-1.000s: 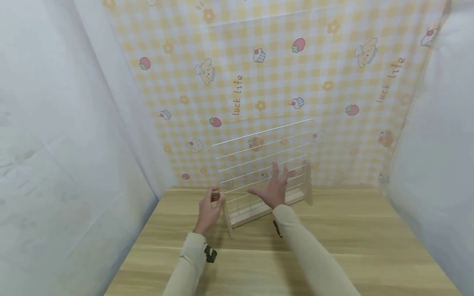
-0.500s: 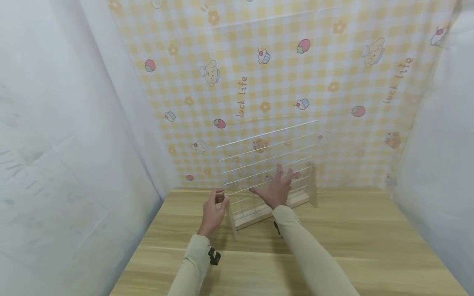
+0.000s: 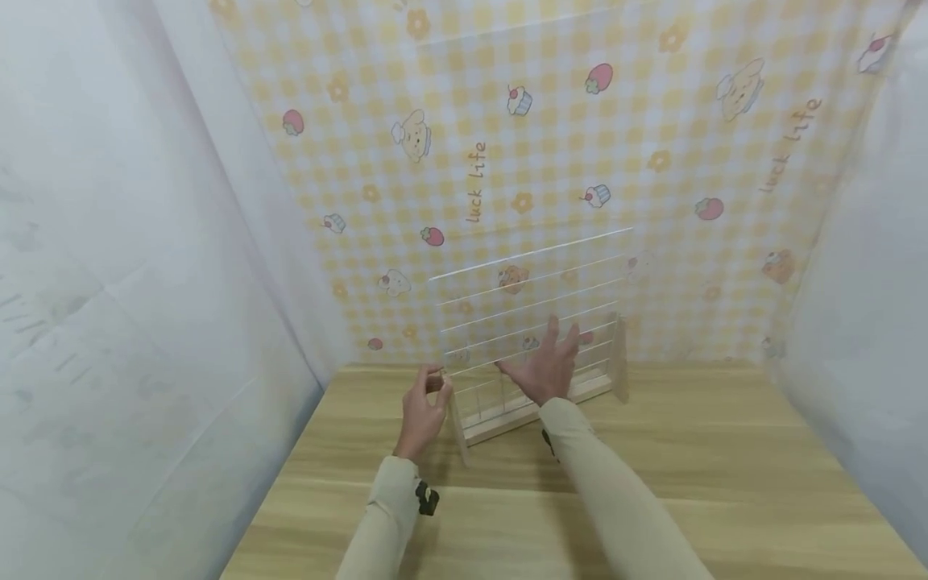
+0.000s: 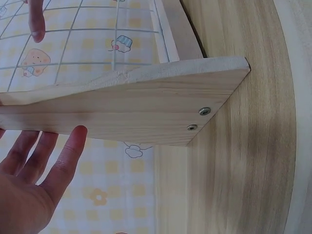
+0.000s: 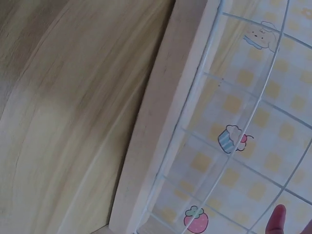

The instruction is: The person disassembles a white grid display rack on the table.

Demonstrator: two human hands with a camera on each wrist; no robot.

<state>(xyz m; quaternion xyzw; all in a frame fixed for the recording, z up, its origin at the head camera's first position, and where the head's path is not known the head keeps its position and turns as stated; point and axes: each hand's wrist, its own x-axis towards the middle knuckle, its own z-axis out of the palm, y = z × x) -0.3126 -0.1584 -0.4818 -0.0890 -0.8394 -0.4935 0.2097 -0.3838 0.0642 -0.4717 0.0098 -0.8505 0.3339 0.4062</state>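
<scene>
Wood-grain table (image 3: 689, 483), checked yellow cloth (image 3: 551, 145) behind. Left hand (image 3: 424, 412) sits nearest, at the left wooden end (image 4: 146, 114) of the rack (image 3: 536, 338). The head view suggests thumb and fingertips pinched near its top; the wrist view shows fingers loosely extended beside the board, so grip uncertain. Right hand (image 3: 545, 369), fingers spread, rests against the clear tiers (image 5: 234, 122). Rack stands mid-table near the cloth (tilted back). Judgement: steady it by the wooden ends, not the thin plastic.

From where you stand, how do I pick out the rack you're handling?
Look to the wooden table's far edge, against the yellow checked backdrop. The rack stands there between both hands: clear tiered shelves, wooden base rail, upright wooden end boards.
</scene>
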